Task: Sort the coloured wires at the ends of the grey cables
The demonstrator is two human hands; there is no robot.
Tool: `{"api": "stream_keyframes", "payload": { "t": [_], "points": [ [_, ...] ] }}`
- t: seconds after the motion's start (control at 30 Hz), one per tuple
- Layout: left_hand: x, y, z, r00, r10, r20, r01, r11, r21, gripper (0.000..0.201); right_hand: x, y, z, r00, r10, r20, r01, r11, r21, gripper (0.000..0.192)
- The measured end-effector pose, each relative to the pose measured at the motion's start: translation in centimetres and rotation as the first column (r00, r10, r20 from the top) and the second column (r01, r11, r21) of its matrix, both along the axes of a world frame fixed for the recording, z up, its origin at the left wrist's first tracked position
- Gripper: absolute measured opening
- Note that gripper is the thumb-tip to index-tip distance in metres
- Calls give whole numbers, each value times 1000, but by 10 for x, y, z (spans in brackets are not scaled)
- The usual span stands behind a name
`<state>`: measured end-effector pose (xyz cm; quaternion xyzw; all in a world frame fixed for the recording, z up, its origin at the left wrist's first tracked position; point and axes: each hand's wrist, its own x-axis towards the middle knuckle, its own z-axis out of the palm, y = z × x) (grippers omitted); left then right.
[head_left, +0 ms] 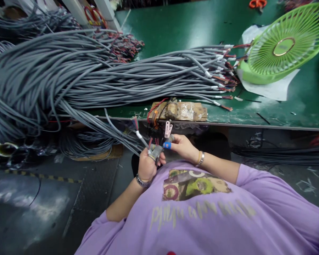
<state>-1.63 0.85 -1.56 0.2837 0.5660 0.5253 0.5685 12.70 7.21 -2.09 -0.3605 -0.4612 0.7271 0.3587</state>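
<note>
My left hand, with a watch at its wrist, is closed round a grey cable. The cable's white-banded end and coloured wires stick up past my fingers. Grey wrapping covers some fingertips of that hand. Beside it my right hand is closed in a pinch, its thumb wrapped in blue tape. What lies between those fingertips is too small to make out. Just above them is a pink clothespin, in front of a worn wooden block with red and black wires at the table edge.
A large bundle of grey cables with stripped ends lies along the green table. A green fan stands at the right on white paper. Orange-handled scissors lie at the back. More cable coils are below the table edge.
</note>
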Motion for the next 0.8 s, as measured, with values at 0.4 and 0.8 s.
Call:
{"api": "stream_keyframes", "payload": {
  "t": [0.4,0.8],
  "points": [
    [5,1,1,997,36,64,-34,999,-26,33,-1,1,11,995,86,50,-85,996,-20,44],
    [7,0,-3,1000,5,28,-5,1000,4,28,-4,-2,1,999,-33,17,34,995,-90,38]
  ]
}}
